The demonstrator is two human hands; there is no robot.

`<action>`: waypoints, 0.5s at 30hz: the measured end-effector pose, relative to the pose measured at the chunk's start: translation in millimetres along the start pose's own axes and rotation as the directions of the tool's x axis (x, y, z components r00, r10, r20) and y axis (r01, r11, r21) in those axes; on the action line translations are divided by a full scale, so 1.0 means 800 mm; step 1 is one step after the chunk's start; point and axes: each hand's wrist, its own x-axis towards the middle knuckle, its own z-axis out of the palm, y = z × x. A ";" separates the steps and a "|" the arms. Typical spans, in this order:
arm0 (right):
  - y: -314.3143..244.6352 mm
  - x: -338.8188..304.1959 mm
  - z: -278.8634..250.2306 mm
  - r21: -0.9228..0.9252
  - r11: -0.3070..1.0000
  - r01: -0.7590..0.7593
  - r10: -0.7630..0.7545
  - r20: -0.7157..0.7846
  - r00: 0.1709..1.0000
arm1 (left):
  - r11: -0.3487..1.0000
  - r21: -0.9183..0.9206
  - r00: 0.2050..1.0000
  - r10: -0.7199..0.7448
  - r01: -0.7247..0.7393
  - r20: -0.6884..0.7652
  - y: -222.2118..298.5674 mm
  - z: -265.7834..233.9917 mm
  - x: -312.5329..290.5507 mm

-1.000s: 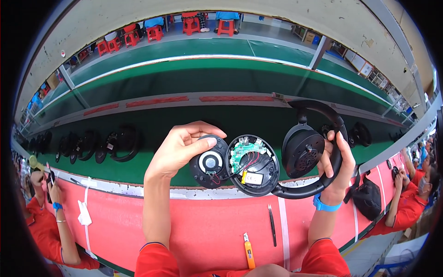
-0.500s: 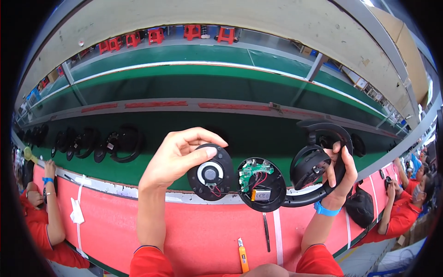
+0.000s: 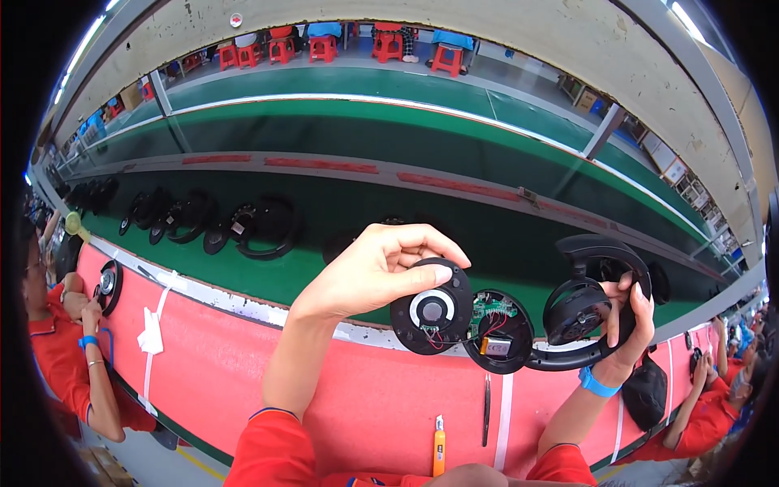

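Note:
My left hand [image 3: 389,264] pinches the rim of a round black speaker plate [image 3: 432,312], its silver-ringed driver facing me. Thin red wires run from the plate to an open earcup [image 3: 501,337], which holds a green circuit board [image 3: 493,308] and a small silver battery [image 3: 496,346]. The earcup belongs to a pair of black headphones [image 3: 607,252]. My right hand [image 3: 629,325] is closed around the headband beside the other earcup [image 3: 574,312]. The plate partly overlaps the open earcup's left edge.
Below my hands, a yellow utility knife [image 3: 439,448] and black tweezers [image 3: 486,411] lie on the pink mat [image 3: 373,398]. More headphones [image 3: 268,226] rest on the green belt [image 3: 243,280]. Co-workers in red sit at both sides. A black bag [image 3: 646,394] stands right of my wrist.
The plate now sits closer to the open earcup and overlaps its edge. The whole view has tilted and shifted. Both hands keep their holds.

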 end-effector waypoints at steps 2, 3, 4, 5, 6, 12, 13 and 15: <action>0.001 0.000 0.002 -0.028 1.000 -0.001 0.001 0.026 1.000 | 1.000 -0.003 1.000 0.012 -0.012 0.024 -0.003 -0.001 -0.001; -0.001 0.001 0.000 -0.029 1.000 0.000 0.001 0.023 1.000 | 1.000 -0.004 1.000 0.012 -0.012 0.027 0.000 0.001 0.000; -0.002 0.001 -0.003 -0.034 0.999 0.003 -0.002 0.041 0.999 | 1.000 -0.004 0.999 0.005 -0.004 0.036 0.003 0.002 0.001; -0.004 0.002 -0.006 -0.040 0.999 0.006 -0.004 0.058 0.998 | 1.000 -0.004 0.999 -0.003 0.003 0.046 0.004 0.004 0.003; -0.003 0.002 -0.005 -0.041 0.999 0.004 -0.002 0.055 0.998 | 1.000 -0.006 0.999 -0.005 0.005 0.048 0.003 0.004 0.003; -0.006 0.015 -0.005 -0.390 0.918 -0.073 0.026 -0.125 0.992 | 0.987 0.156 0.998 -0.050 0.046 0.026 -0.046 0.017 0.028; -0.001 0.022 -0.009 -0.450 0.887 -0.102 0.028 -0.169 0.985 | 0.978 0.202 0.999 -0.049 0.046 0.010 -0.071 0.026 0.033; 0.025 0.040 -0.036 -0.481 0.859 -0.174 0.045 -0.269 0.962 | 0.942 0.254 0.971 -0.236 0.221 0.028 -0.117 0.043 0.042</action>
